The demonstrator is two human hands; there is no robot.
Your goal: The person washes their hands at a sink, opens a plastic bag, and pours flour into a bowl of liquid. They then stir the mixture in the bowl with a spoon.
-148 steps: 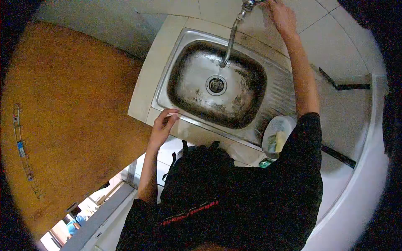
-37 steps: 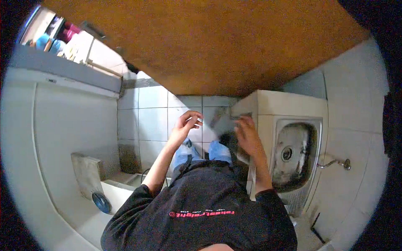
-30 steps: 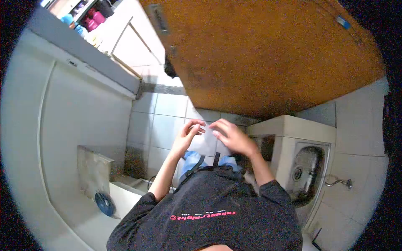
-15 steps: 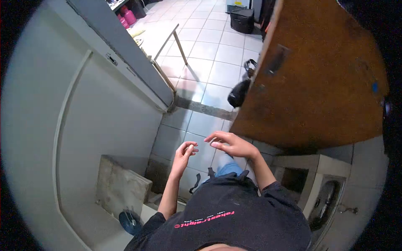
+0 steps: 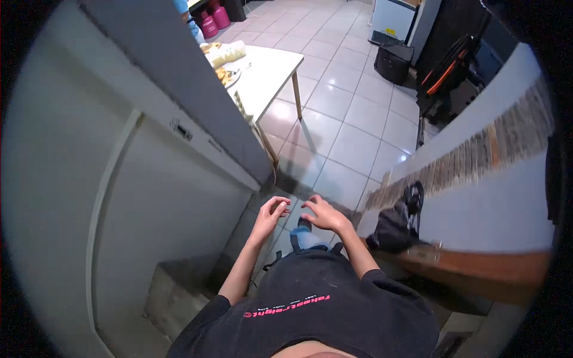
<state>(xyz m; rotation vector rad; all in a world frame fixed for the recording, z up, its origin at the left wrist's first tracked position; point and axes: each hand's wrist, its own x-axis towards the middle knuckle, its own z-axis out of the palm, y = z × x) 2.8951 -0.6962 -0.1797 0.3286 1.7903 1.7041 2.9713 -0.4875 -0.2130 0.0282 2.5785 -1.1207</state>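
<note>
My left hand [image 5: 271, 219] is held out in front of my body with its fingers loosely curved and nothing in it. Close beside it, my right hand [image 5: 324, 213] has its fingers apart and is likewise holding nothing. Both hover over the tiled floor at the doorway, touching neither each other nor anything else. To the right stands the door [image 5: 477, 209], its pale face crossed by a worn grey strip. A black bag [image 5: 397, 224] hangs against that face, nearest my right hand.
A grey door frame [image 5: 173, 95] rises at the left. Past it, a white table [image 5: 271, 77] holds food. Farther off are pink containers [image 5: 219, 17], a black bag on the floor [image 5: 394, 62] and a backpack [image 5: 444, 74]. A concrete block [image 5: 179, 295] sits low at left.
The door has swung so that its pale face shows instead of its brown one. I have moved closer to the doorway, and more of the room beyond shows. Both hands remain empty.
</note>
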